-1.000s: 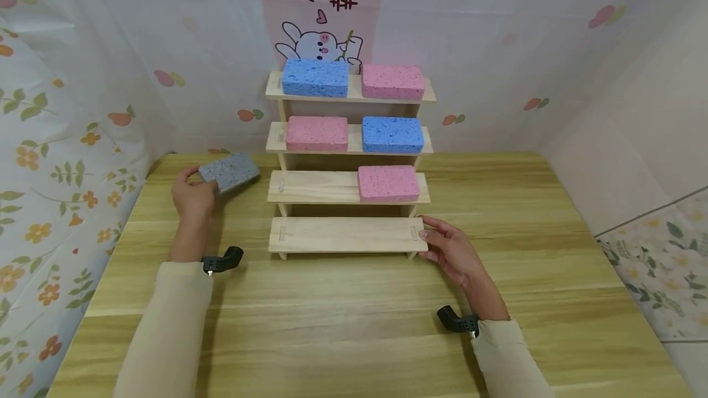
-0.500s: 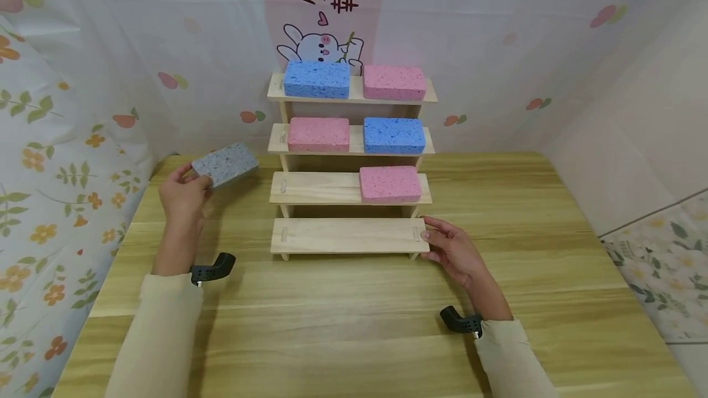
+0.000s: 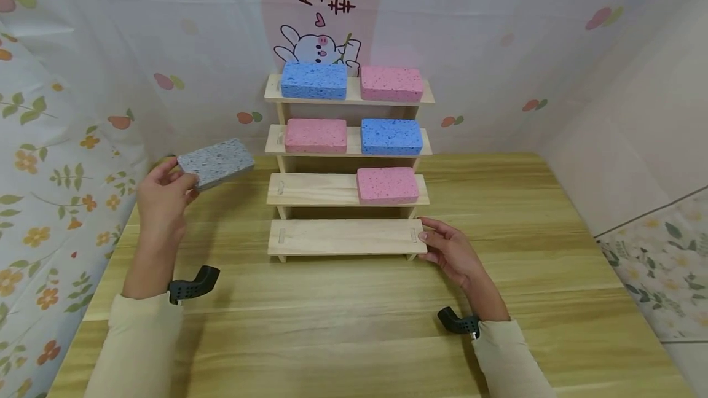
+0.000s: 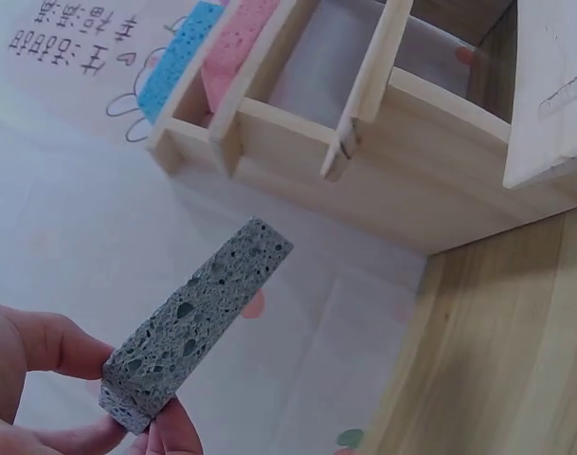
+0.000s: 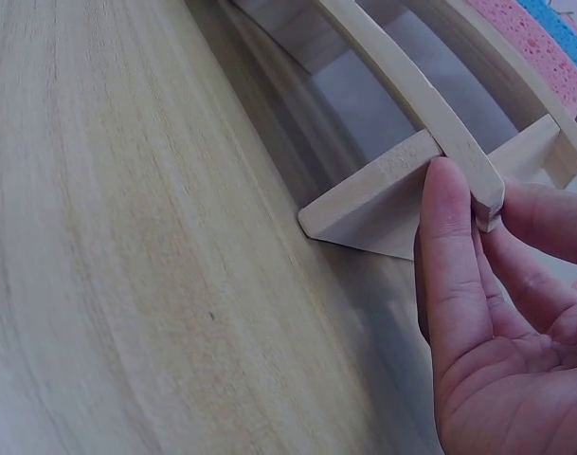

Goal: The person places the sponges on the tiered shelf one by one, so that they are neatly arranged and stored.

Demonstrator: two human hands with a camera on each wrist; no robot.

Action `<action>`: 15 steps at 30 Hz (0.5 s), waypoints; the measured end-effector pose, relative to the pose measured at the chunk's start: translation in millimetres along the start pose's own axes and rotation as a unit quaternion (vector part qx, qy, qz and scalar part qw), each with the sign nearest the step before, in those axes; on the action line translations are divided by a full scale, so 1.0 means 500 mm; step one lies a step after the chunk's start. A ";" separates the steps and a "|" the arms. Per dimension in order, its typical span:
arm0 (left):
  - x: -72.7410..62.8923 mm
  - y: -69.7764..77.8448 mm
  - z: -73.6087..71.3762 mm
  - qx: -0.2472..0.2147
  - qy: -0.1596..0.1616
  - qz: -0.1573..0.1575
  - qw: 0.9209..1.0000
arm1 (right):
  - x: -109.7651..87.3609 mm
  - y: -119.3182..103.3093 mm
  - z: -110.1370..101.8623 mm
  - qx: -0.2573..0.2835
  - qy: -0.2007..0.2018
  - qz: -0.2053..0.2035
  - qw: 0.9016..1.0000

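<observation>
My left hand [image 3: 165,201] pinches a grey speckled sponge [image 3: 217,163] by its left end, to the left of a wooden tiered shelf [image 3: 315,189]. In the left wrist view the grey sponge [image 4: 195,322] is held clear of the shelf, thumb on one face and fingers under the other. My right hand [image 3: 452,250] grips the right end of the shelf's lowest board [image 3: 348,237]. The right wrist view shows thumb and fingers of that hand [image 5: 515,313] pinching the board's end [image 5: 468,175]. Nothing lies on the lowest board.
On the top tier sit a blue sponge [image 3: 314,81] and a pink sponge [image 3: 391,83]. A pink sponge [image 3: 316,136] and a blue sponge [image 3: 391,137] share the second. Another pink sponge [image 3: 387,185] is at the right of the third. A patterned cloth [image 3: 487,66] hangs behind the table [image 3: 343,336].
My left hand has drawn back to the left and lifted the grey sponge higher off the table. The right hand keeps its grip on the board's end.
</observation>
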State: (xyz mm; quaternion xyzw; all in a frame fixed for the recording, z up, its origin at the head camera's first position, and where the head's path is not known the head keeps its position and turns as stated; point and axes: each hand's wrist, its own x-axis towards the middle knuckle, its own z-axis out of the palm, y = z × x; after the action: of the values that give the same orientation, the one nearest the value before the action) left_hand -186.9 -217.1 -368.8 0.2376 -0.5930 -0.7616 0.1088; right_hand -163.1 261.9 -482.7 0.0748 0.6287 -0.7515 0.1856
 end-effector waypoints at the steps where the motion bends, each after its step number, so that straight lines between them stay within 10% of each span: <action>1: -0.003 0.002 -0.002 0.003 -0.003 0.003 1.000 | 0.000 0.000 0.000 0.001 -0.001 0.001 1.000; 15: -0.039 0.016 -0.019 0.029 -0.029 0.026 0.999 | 0.004 0.003 -0.004 0.004 -0.002 0.002 1.000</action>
State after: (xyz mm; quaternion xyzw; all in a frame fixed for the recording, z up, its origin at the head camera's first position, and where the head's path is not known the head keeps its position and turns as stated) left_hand -166.2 -218.8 -358.4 0.2025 -0.6238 -0.7477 0.1045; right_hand -164.5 263.3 -485.0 0.0749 0.6248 -0.7541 0.1881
